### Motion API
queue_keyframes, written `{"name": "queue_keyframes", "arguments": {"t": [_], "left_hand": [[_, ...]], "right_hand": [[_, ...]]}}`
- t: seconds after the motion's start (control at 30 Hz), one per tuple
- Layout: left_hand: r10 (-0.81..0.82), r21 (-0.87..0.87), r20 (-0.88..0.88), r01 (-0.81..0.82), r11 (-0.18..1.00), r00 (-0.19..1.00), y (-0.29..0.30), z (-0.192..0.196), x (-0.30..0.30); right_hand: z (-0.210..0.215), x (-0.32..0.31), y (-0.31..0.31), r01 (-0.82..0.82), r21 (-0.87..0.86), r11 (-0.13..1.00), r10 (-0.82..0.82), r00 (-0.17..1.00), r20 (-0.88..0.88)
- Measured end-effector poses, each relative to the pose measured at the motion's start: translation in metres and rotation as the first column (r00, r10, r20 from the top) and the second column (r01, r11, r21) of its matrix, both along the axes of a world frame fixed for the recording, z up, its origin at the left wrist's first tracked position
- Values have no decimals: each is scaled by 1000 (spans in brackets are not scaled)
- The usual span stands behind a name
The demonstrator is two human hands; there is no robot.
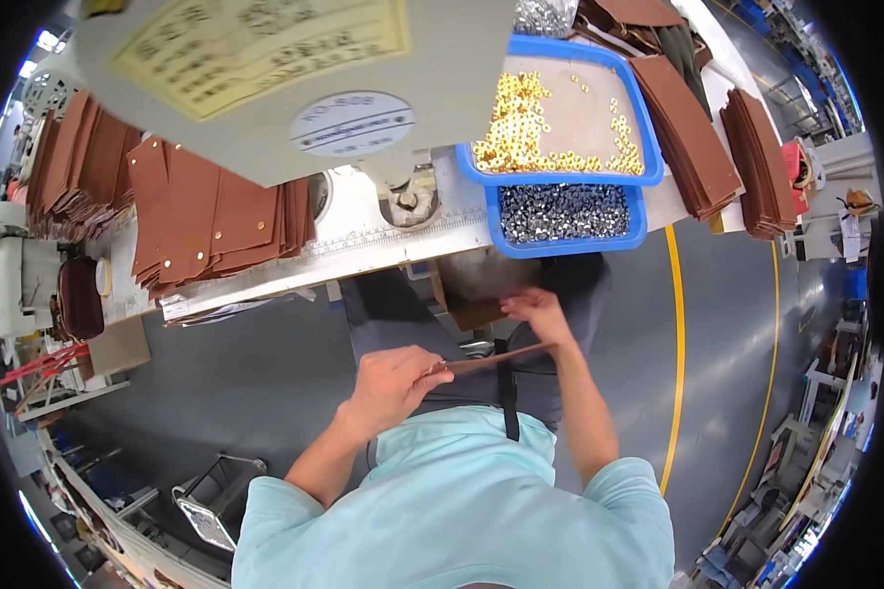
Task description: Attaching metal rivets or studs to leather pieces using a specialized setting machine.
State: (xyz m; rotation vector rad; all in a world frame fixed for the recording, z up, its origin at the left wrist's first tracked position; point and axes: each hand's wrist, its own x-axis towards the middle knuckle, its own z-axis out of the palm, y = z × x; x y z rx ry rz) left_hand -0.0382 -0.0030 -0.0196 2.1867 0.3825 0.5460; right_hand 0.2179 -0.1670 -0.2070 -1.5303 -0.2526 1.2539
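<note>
In front of my lap, my left hand [393,385] is closed, pinching one end of a brown leather piece [501,361]. The piece is seen nearly edge-on and reaches rightward to my right wrist. My right hand [537,312] is beyond the strip with its fingers loosely apart, and I see nothing in them. On the bench ahead, a blue tray [648,147] carries gold-coloured metal eyelets or rings [521,123]. Below it, a second blue tray [565,247] contains small dark metal fasteners [565,211].
A grey machine [295,79] with a yellow label overhangs the white bench [349,240]. Brown leather stacks [211,211] lie left, one with metal studs; more leather stacks [686,137] lie right. A wheeled metal cart [216,496] stands at lower left. Yellow lines [675,363] mark the floor.
</note>
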Motion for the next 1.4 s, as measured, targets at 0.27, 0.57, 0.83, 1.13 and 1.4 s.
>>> {"name": "queue_keyframes", "arguments": {"t": [0.27,0.57,0.83,1.13,1.4], "left_hand": [[1,33,-71,1,999,997,10,-3,45],[-103,-331,-244,18,944,964,4,13,73],[-51,-584,-308,-146,798,950,4,19,68],[201,-253,-9,-196,947,980,14,32,36],[342,-430,-55,-331,840,938,22,7,-1]], "right_hand": [[25,32,-13,299,7,954,-299,954,29],[150,-7,-10,-304,250,919,21,672,740],[176,-27,15,-396,340,853,-23,623,782],[164,12,-11,-405,-135,904,333,469,818],[159,16,-33,-27,147,989,1,984,177]]}}
